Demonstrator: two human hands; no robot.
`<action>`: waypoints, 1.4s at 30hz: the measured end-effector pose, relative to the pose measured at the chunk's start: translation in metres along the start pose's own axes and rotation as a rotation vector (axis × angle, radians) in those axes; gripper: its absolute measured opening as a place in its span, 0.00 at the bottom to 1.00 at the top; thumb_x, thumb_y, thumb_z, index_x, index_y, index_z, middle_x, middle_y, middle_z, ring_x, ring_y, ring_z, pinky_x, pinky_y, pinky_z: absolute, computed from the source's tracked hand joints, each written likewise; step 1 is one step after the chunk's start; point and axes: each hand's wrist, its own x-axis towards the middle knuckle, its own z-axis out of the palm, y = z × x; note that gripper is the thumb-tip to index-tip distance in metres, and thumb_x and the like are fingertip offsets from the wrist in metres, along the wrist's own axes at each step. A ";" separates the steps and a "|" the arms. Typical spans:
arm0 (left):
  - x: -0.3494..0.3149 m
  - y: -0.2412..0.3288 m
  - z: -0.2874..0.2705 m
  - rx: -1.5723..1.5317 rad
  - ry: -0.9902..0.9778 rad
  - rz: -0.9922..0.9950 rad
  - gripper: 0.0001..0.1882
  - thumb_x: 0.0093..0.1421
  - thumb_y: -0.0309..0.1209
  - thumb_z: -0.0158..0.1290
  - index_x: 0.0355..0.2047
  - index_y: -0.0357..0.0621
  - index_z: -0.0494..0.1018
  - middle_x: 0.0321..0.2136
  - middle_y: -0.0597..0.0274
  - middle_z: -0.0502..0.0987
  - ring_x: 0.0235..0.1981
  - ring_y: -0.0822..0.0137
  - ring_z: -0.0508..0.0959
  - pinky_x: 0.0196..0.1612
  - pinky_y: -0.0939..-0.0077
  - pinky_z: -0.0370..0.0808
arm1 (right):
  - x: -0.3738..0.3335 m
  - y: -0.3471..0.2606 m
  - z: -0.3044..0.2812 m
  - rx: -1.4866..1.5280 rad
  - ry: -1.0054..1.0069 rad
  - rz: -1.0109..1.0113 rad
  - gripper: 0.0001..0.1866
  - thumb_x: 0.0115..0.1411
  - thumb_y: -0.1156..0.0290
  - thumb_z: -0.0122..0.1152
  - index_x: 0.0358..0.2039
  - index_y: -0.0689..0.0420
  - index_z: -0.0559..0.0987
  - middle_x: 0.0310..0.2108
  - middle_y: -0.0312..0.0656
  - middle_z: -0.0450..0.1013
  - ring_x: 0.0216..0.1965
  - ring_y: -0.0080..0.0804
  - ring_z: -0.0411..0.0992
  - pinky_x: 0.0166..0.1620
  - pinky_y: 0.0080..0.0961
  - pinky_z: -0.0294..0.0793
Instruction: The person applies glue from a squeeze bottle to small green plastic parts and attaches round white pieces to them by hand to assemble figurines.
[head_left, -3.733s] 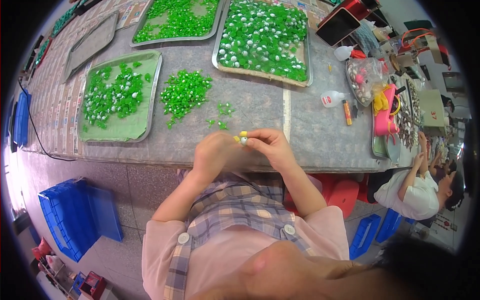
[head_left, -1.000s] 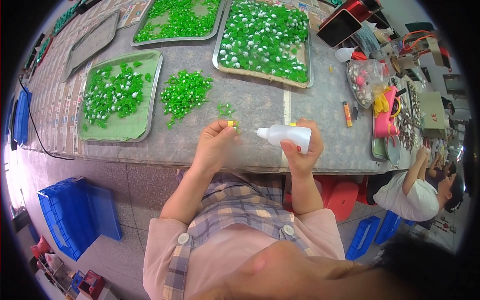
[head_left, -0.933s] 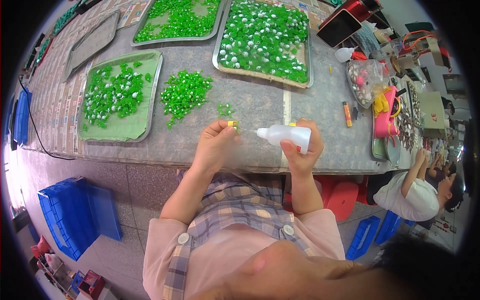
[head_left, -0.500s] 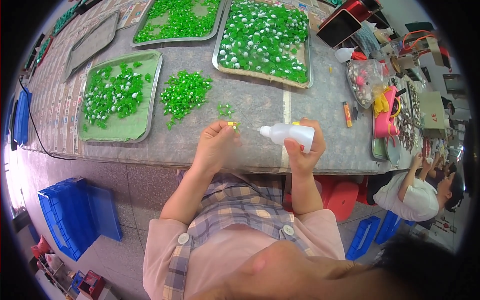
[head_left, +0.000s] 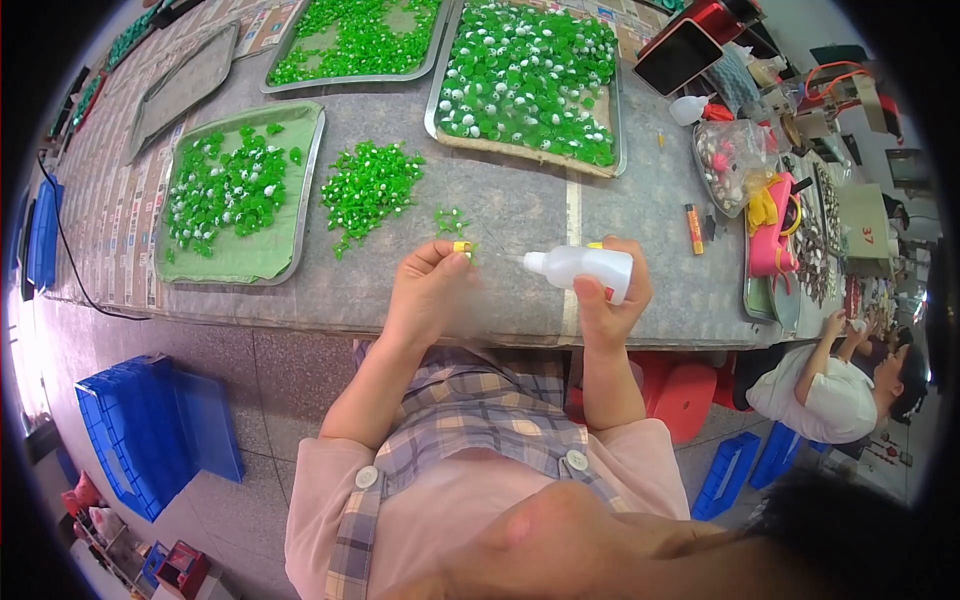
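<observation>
Left hand (head_left: 428, 290) pinches a small green-yellow piece (head_left: 461, 247) above the desk's (head_left: 520, 215) near edge; right hand (head_left: 612, 300) wraps the white squeeze bottle (head_left: 580, 268), nozzle aimed at it.

Dark rectangular screen in a red frame (head_left: 685, 52), tilted, at the table's far right corner; clear plastic bag of small parts (head_left: 735, 160) just right of the big green-filled tray; pale card sign with a red mark (head_left: 862, 222) near the right edge
</observation>
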 end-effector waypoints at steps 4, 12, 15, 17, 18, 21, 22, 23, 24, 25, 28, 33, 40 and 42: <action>0.000 0.001 0.001 0.087 0.006 0.167 0.06 0.46 0.22 0.49 0.27 0.38 0.68 0.22 0.64 0.71 0.23 0.76 0.70 0.28 0.85 0.67 | -0.001 -0.001 0.000 0.029 0.005 0.019 0.15 0.39 0.67 0.62 0.23 0.59 0.66 0.18 0.32 0.64 0.18 0.13 0.59 0.20 0.09 0.56; -0.001 0.003 0.002 0.193 0.029 0.255 0.06 0.45 0.20 0.48 0.27 0.37 0.69 0.24 0.64 0.71 0.25 0.76 0.71 0.30 0.85 0.67 | -0.003 0.003 0.002 0.003 -0.005 0.041 0.15 0.39 0.67 0.62 0.23 0.59 0.66 0.18 0.32 0.64 0.19 0.13 0.59 0.20 0.09 0.56; 0.000 0.002 0.002 0.192 0.033 0.255 0.06 0.45 0.20 0.48 0.27 0.37 0.69 0.23 0.64 0.71 0.25 0.76 0.71 0.30 0.86 0.67 | -0.003 0.004 0.003 -0.020 -0.018 0.039 0.15 0.39 0.67 0.62 0.23 0.59 0.66 0.18 0.31 0.64 0.19 0.13 0.59 0.20 0.09 0.57; -0.001 0.002 0.003 0.194 0.038 0.245 0.06 0.45 0.20 0.48 0.27 0.37 0.69 0.23 0.64 0.71 0.25 0.76 0.71 0.30 0.86 0.67 | -0.004 0.005 0.001 -0.027 -0.025 0.044 0.15 0.40 0.67 0.62 0.23 0.59 0.66 0.18 0.31 0.64 0.19 0.13 0.59 0.21 0.09 0.57; -0.001 0.003 0.004 0.195 0.042 0.234 0.06 0.45 0.20 0.48 0.27 0.37 0.69 0.23 0.64 0.71 0.25 0.76 0.71 0.30 0.86 0.67 | -0.006 0.008 -0.003 -0.007 -0.013 0.058 0.15 0.40 0.67 0.62 0.24 0.59 0.66 0.19 0.31 0.64 0.20 0.13 0.60 0.21 0.09 0.58; 0.001 0.001 0.003 0.192 0.034 0.238 0.06 0.45 0.20 0.49 0.27 0.37 0.69 0.23 0.64 0.71 0.24 0.75 0.71 0.30 0.85 0.67 | -0.003 0.010 -0.014 0.119 0.106 0.141 0.15 0.40 0.67 0.61 0.26 0.59 0.66 0.22 0.33 0.65 0.21 0.14 0.62 0.22 0.10 0.61; 0.002 0.001 0.002 0.186 0.023 0.234 0.06 0.45 0.20 0.49 0.27 0.37 0.69 0.23 0.64 0.71 0.24 0.75 0.71 0.30 0.85 0.67 | 0.002 0.012 -0.019 0.233 0.211 0.210 0.16 0.41 0.68 0.60 0.27 0.60 0.65 0.24 0.34 0.65 0.22 0.15 0.63 0.23 0.11 0.62; 0.002 0.001 0.000 0.163 0.035 0.249 0.06 0.46 0.21 0.49 0.27 0.37 0.69 0.23 0.64 0.71 0.24 0.75 0.71 0.30 0.84 0.68 | 0.009 0.014 -0.024 0.221 0.217 0.203 0.16 0.41 0.68 0.60 0.27 0.60 0.65 0.24 0.34 0.65 0.22 0.15 0.63 0.23 0.11 0.62; 0.002 0.001 -0.001 0.138 0.045 0.260 0.06 0.46 0.22 0.49 0.27 0.37 0.68 0.23 0.63 0.71 0.24 0.74 0.71 0.30 0.83 0.68 | 0.019 0.016 -0.030 0.210 0.213 0.218 0.16 0.42 0.69 0.59 0.29 0.60 0.65 0.27 0.35 0.65 0.24 0.17 0.64 0.25 0.12 0.64; 0.002 0.001 -0.002 0.131 0.033 0.255 0.06 0.46 0.22 0.49 0.27 0.37 0.68 0.23 0.63 0.71 0.24 0.74 0.71 0.30 0.83 0.68 | 0.028 0.019 -0.037 0.203 0.206 0.233 0.16 0.43 0.71 0.58 0.30 0.61 0.64 0.29 0.37 0.65 0.26 0.19 0.65 0.27 0.13 0.65; 0.002 0.004 -0.002 0.119 0.053 0.259 0.06 0.46 0.22 0.49 0.27 0.37 0.68 0.22 0.63 0.71 0.23 0.73 0.71 0.30 0.81 0.69 | 0.046 0.036 -0.068 0.064 0.177 0.348 0.17 0.44 0.74 0.56 0.34 0.63 0.64 0.31 0.39 0.66 0.30 0.21 0.65 0.32 0.15 0.66; 0.005 0.003 0.000 0.096 0.025 0.251 0.06 0.46 0.22 0.49 0.27 0.38 0.68 0.22 0.63 0.71 0.23 0.73 0.71 0.30 0.81 0.69 | 0.053 0.081 -0.099 -0.007 0.201 0.347 0.18 0.44 0.77 0.55 0.37 0.64 0.63 0.32 0.40 0.66 0.33 0.21 0.65 0.35 0.17 0.65; 0.008 0.005 -0.001 0.110 0.063 0.245 0.05 0.47 0.22 0.49 0.27 0.38 0.68 0.23 0.64 0.71 0.23 0.74 0.71 0.30 0.81 0.69 | 0.074 0.028 -0.077 -1.020 0.433 -0.487 0.15 0.41 0.75 0.56 0.32 0.64 0.68 0.29 0.41 0.68 0.29 0.35 0.66 0.35 0.26 0.63; 0.007 0.006 0.000 0.102 0.053 0.247 0.05 0.47 0.22 0.49 0.27 0.39 0.68 0.23 0.64 0.71 0.23 0.74 0.71 0.30 0.81 0.69 | 0.095 0.020 -0.055 -0.894 0.220 -0.344 0.12 0.42 0.73 0.55 0.29 0.62 0.70 0.27 0.41 0.68 0.29 0.36 0.66 0.35 0.26 0.63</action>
